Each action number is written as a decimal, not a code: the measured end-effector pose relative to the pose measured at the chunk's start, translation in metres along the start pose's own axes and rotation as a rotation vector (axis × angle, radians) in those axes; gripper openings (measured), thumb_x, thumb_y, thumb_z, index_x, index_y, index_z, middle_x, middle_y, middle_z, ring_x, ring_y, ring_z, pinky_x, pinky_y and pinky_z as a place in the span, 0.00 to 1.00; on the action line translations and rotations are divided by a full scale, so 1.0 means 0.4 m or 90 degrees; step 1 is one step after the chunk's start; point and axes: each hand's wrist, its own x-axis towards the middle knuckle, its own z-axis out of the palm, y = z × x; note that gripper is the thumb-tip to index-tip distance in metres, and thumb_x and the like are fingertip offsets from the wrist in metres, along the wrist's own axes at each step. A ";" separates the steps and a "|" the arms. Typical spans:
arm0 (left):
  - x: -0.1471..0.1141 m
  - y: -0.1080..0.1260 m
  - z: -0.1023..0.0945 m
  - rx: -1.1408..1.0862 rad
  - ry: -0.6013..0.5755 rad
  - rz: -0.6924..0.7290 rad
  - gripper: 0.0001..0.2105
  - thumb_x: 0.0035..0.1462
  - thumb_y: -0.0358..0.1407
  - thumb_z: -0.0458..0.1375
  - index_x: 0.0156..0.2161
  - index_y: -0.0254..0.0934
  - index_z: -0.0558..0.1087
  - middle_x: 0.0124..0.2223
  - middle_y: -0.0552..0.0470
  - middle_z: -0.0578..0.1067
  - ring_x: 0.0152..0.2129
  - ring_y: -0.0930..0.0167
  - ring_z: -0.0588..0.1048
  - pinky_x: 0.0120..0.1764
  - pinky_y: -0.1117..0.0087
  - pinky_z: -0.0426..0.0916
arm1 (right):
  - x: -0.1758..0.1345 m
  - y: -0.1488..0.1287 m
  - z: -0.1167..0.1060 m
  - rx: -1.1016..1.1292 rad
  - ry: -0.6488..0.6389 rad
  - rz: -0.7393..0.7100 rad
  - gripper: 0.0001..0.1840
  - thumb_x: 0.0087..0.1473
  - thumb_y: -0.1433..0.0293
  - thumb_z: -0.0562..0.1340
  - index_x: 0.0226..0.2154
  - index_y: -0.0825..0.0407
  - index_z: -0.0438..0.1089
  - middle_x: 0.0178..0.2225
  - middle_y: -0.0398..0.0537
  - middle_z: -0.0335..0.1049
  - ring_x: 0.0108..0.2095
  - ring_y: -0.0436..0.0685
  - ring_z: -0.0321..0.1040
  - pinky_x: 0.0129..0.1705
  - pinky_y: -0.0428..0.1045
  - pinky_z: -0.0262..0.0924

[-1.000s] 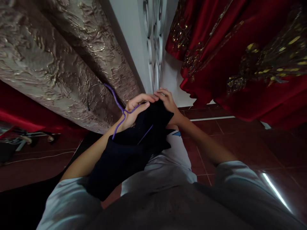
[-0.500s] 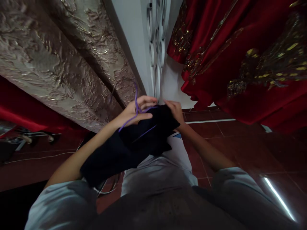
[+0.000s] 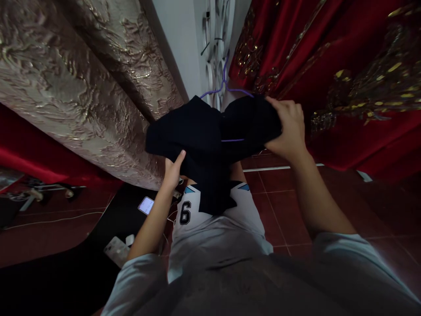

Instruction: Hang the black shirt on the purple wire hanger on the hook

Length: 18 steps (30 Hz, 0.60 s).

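Observation:
A dark navy garment (image 3: pixel 197 131) is spread in front of me at lap height, on a purple hanger (image 3: pixel 224 85). The hanger's hook and upper arms rise from the neck opening, and its lower bar shows through that opening. On the garment's right shoulder, my right hand (image 3: pixel 291 129) is closed, thumb below and fingers above. My left hand (image 3: pixel 173 171) grips the lower left edge, its thumb over the cloth and its other fingers mostly hidden beneath. The lower end of the garment hangs over my white shorts (image 3: pixel 210 228).
Pale textured curtain fabric (image 3: pixel 98 87) hangs on the left. Red gowns with gold sequins (image 3: pixel 345 87) hang at the right. Ahead stands a white ring-patterned rack (image 3: pixel 213 66). A lit phone (image 3: pixel 145 205) and a pale case (image 3: pixel 116 251) lie on a black surface at lower left.
The garment has been opened out and turned, and the hanger hook now points away from me. My right hand moved right to the shoulder; my left hand moved down to the lower edge.

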 end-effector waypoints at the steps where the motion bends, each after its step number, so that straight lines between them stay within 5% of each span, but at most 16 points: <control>1: -0.009 -0.012 0.008 -0.007 0.028 0.011 0.27 0.50 0.44 0.73 0.54 0.41 0.75 0.62 0.45 0.74 0.63 0.59 0.70 0.68 0.59 0.61 | 0.003 -0.001 -0.015 0.005 -0.008 -0.021 0.48 0.46 0.65 0.67 0.69 0.49 0.57 0.58 0.58 0.64 0.57 0.72 0.62 0.60 0.68 0.57; 6: -0.057 -0.048 0.031 -0.074 0.182 -0.060 0.16 0.47 0.31 0.66 0.44 0.39 0.75 0.50 0.48 0.80 0.52 0.64 0.77 0.60 0.64 0.69 | -0.056 -0.025 -0.011 0.090 0.047 -0.007 0.35 0.53 0.61 0.65 0.62 0.45 0.64 0.62 0.56 0.61 0.65 0.73 0.55 0.62 0.70 0.54; 10: -0.099 -0.055 0.059 -0.116 0.274 -0.129 0.13 0.48 0.32 0.63 0.41 0.40 0.74 0.44 0.50 0.80 0.46 0.67 0.77 0.52 0.69 0.73 | -0.162 -0.131 0.184 0.286 0.282 0.225 0.24 0.57 0.55 0.62 0.51 0.48 0.62 0.49 0.54 0.65 0.50 0.62 0.67 0.53 0.61 0.64; 14: -0.135 -0.048 0.076 -0.122 0.297 -0.134 0.11 0.49 0.32 0.63 0.40 0.40 0.74 0.41 0.52 0.79 0.42 0.70 0.77 0.49 0.73 0.72 | -0.247 -0.241 0.381 0.515 0.044 0.439 0.20 0.55 0.52 0.63 0.39 0.50 0.63 0.37 0.49 0.67 0.37 0.56 0.66 0.43 0.53 0.64; 18: -0.152 -0.049 0.060 -0.104 0.324 -0.158 0.12 0.49 0.32 0.64 0.41 0.40 0.73 0.42 0.53 0.78 0.41 0.71 0.77 0.47 0.74 0.72 | -0.279 -0.269 0.410 0.657 -0.161 0.429 0.27 0.62 0.46 0.52 0.29 0.51 0.68 0.30 0.50 0.72 0.31 0.55 0.67 0.37 0.51 0.62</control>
